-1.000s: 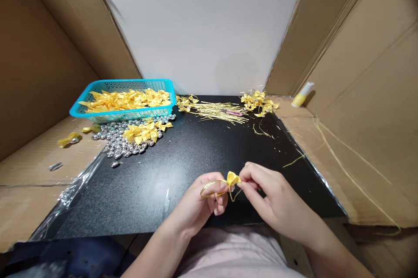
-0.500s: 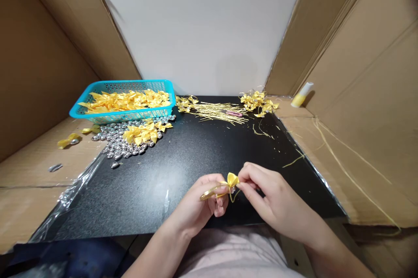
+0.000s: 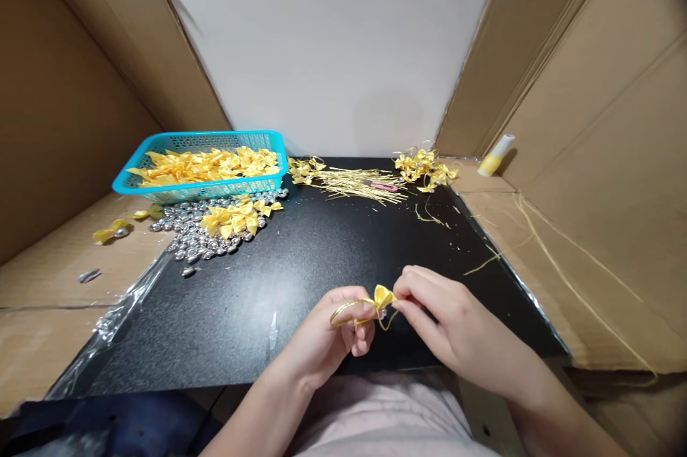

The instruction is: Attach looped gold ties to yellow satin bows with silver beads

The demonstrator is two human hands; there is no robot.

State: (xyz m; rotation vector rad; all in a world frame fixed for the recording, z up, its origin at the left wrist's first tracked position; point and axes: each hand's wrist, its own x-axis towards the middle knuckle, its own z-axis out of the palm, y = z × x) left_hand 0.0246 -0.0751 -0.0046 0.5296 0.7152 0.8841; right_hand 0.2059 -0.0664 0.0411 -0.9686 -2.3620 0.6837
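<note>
Over the front of the black tabletop, my left hand [image 3: 343,321] is closed, its thumb and fingers pinching a small yellow ribbon bow [image 3: 383,295]. A shiny gold loop [image 3: 339,312] lies around or against that thumb; what it belongs to I cannot make out. A bit of silver shows just under the bow, and a thin yellow cord [image 3: 386,325] curves below it. To the right, my right hand [image 3: 445,314] is closed too, thumb and forefinger pinched at the bow's right side. Whether they grip the ribbon edge or a cord end is hidden.
A blue basket [image 3: 198,192] of yellow bows stands back left, with silver beads [image 3: 196,239] and loose bows [image 3: 236,219] before it. Gold cords [image 3: 354,184] and a pink-handled tool [image 3: 382,186] lie behind. Finished-looking bows [image 3: 424,167] and a thread spool [image 3: 497,155] sit right.
My right hand has shifted slightly to the right, and the bow leans a little that way. The gold loop by my left thumb has turned and shows more as an outline.
</note>
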